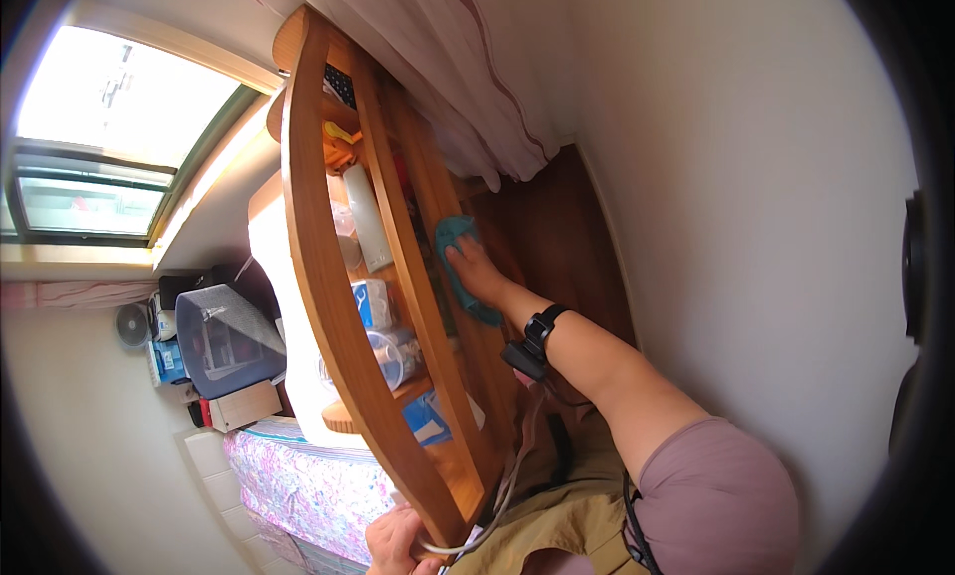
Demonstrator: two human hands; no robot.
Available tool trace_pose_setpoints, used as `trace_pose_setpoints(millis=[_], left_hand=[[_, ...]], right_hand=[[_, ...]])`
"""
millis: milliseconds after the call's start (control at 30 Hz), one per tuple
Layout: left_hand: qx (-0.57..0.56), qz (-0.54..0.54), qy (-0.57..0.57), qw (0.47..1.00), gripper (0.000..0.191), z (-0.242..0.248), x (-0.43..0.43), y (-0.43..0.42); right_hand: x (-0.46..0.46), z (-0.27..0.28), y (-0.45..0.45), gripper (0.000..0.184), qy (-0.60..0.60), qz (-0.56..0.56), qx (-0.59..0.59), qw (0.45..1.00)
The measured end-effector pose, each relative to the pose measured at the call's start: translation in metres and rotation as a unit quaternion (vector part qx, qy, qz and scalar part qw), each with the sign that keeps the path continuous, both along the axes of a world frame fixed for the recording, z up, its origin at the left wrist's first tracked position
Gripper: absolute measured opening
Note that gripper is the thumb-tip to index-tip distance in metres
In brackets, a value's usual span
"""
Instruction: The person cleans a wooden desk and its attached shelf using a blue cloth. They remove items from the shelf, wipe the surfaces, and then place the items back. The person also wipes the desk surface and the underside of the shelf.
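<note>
My right hand [473, 267] presses a teal cloth [485, 312] against the lower outer rail of a wooden bed headboard or shelf unit [427, 306]. A black strap with a small device [531, 349] is around that wrist. Down at the unit's near end, my left hand [395, 541] rests by the top rail's end, beside a white cable [501, 511]; whether it grips anything is hard to see.
The shelves carry a white power strip or box [365, 217], a clear round tub [392, 359] and an orange item [338, 151]. A curtain [477, 90] hangs above the far end. A white wall [746, 202] stands at right, a floral-covered bed [306, 493] at lower left.
</note>
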State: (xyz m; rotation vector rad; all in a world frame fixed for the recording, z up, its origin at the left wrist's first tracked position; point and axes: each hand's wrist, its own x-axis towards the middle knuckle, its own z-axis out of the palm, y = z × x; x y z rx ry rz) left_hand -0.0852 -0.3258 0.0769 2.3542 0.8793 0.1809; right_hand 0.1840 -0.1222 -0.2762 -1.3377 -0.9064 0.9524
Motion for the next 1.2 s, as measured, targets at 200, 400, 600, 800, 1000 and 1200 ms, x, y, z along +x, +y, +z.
trace_pose_setpoints(millis=[200, 400, 600, 800, 1000, 1200], left_hand=[[0.0, 0.036, 0.029, 0.999, 0.068, 0.007, 0.008, 0.001], [0.029, 0.09, 0.032, 0.995, 0.068, 0.002, 0.007, -0.009], [0.014, 0.075, 0.084, 0.994, 0.058, 0.001, -0.016, -0.021], [-0.043, 0.038, 0.109, 0.992, 0.055, 0.002, -0.02, -0.013], [-0.041, 0.041, 0.099, 0.993, 0.069, 0.006, -0.012, -0.001], [0.005, 0.04, 0.034, 0.999, 0.072, -0.001, 0.01, 0.013]], right_hand=[[0.083, -0.007, 0.081, 0.057, 0.047, -0.065, -0.227, 0.97], [0.15, 0.055, 0.205, 0.065, 0.16, -0.053, -0.021, 0.985], [0.176, 0.066, 0.33, 0.048, -0.16, -0.033, -0.021, 0.986], [0.183, 0.049, 0.339, 0.033, -0.245, 0.035, -0.012, 0.969], [0.157, 0.052, 0.251, 0.027, -0.339, 0.076, 0.053, 0.936], [0.105, 0.053, 0.124, 0.03, -0.32, 0.091, 0.084, 0.939]])
